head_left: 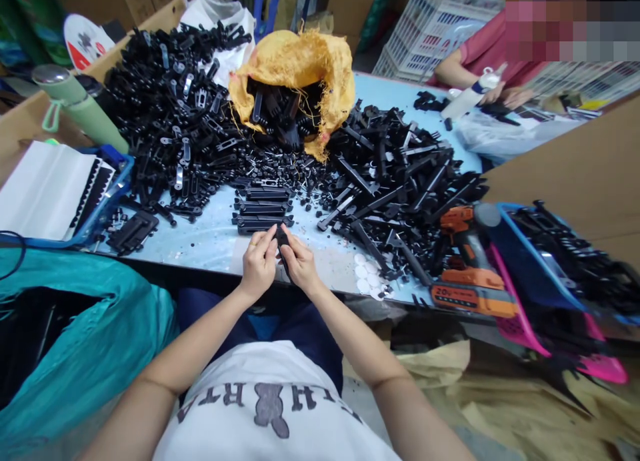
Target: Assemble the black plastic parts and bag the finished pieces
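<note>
Close to the table's front edge, my left hand (260, 261) and my right hand (299, 257) meet with fingers pinched around one small black plastic part (282, 239). Both hands are closed on it, and the fingers cover much of its shape. Just beyond them lies a row of long black parts (263, 207), side by side. Behind that row is a scatter of small black and metal pieces (280, 167). A heap of long black parts (390, 181) spreads to the right, and another black heap (170, 114) rises at the left.
An orange cordless drill (470, 267) lies at the right edge beside a blue basket (540, 254) of black parts. A yellow sack (295, 61) stands mid-table. At the left are a green bottle (83, 111) and a blue tray (107, 201). Another person's hands (505, 97) work at the far right.
</note>
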Demonstrator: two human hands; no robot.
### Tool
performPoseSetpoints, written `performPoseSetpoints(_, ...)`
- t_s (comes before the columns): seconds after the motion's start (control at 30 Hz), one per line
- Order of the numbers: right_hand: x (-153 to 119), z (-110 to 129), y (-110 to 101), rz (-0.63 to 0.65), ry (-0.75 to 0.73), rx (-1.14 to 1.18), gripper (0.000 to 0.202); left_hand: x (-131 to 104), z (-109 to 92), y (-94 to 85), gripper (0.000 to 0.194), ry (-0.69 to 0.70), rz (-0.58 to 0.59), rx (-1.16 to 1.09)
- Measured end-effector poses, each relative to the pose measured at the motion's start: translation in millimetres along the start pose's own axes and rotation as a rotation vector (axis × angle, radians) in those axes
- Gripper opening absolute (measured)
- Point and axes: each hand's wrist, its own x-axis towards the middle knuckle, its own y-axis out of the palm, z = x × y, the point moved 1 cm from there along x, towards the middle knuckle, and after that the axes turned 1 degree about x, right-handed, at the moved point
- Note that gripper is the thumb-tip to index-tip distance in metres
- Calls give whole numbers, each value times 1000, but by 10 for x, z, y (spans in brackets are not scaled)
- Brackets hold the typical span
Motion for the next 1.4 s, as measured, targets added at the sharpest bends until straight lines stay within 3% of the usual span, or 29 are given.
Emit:
performPoseSetpoints(0.07,107,-37,-133,115,-33,-190,50,-67,74,3,38,-93,4,69)
performPoseSetpoints(0.13,289,-101,-386,116,-1,-490,46,-118,136,4,44,-127,65,192)
performPoseSetpoints(0.2,514,-174,-702,-67,110,-812,44,-111,167,22,50,1,247,343)
performPoseSetpoints(0.27,722,-233,-980,-273,215,-1053,42,-39,181,54,50,224,509,454)
performPoseSetpoints(0.37,906,-307,-1194,-332,262,-1216,35,125,204,79,50,426,786,543)
performPoseSetpoints(0.43,932,-366,-1221,-271,297,-1228,31,210,212,66,50,416,809,602)
performPoseSetpoints(0.53,917,-470,-1194,-217,457,-1173,39,234,193,43,47,330,723,698)
performPoseSetpoints(0.67,931,-515,-1202,-220,647,-1078,72,147,151,61,46,275,691,778)
performPoseSetpoints(0.77,832,-432,-1281,-244,699,-946,90,111,177,68,44,241,687,800)
performPoseSetpoints(0.87,542,-318,-1339,-178,499,-770,75,122,245,73,37,259,720,728)
performPoseSetpoints(0.9,419,-283,-1336,-81,372,-703,64,132,267,81,36,284,749,677)
performPoseSetpoints(1.0,43,-191,-1249,389,25,-525,37,175,307,121,33,333,826,550)
performPoseSetpoints(1.07,-144,-154,-1158,624,-59,-510,32,213,308,150,30,328,855,519)
performPoseSetpoints(1.1,-202,-146,-1111,679,-61,-540,32,232,303,163,29,325,869,507)
performPoseSetpoints(1.27,-225,-206,-920,670,-52,-776,34,300,241,189,30,325,930,468)
performPoseSetpoints(1.4,-187,-218,-845,596,-95,-907,36,290,185,163,36,317,900,475)
